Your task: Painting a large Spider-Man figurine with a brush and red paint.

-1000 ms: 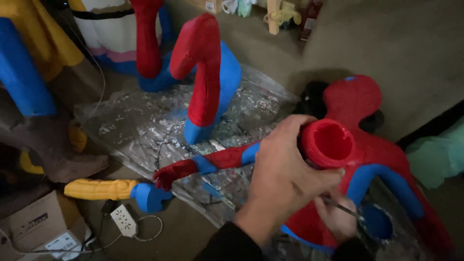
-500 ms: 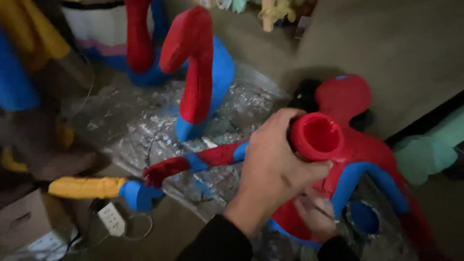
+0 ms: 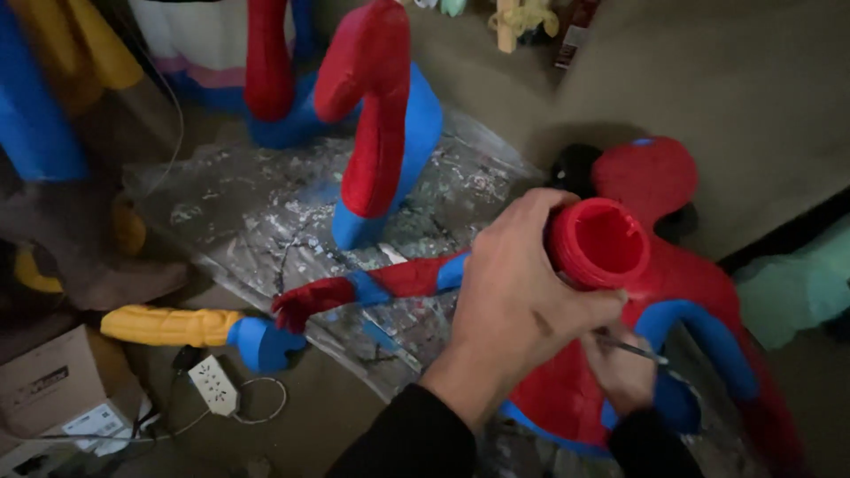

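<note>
A red and blue papier-mâché figure (image 3: 682,292) lies on a paint-spattered plastic sheet (image 3: 266,221). My left hand (image 3: 522,292) grips its open red neck tube (image 3: 598,243) from the left side. Lower down, my right hand (image 3: 620,367) is shut on a thin paintbrush (image 3: 637,350), its tip held against the red chest just under the neck. The figure's red and blue arm (image 3: 372,283) stretches out to the left over the sheet. The figure's round red head part (image 3: 646,173) lies just behind the neck tube.
A tall red and blue limb piece (image 3: 381,133) stands on the sheet behind. A yellow and blue limb (image 3: 190,327) lies at lower left beside a white power strip (image 3: 212,385) and a cardboard box (image 3: 53,389). A pale green shape (image 3: 797,292) sits at the right.
My view has shifted slightly. My left hand keeps its grip on the neck tube, and my right hand with the brush stays low against the figure's chest.
</note>
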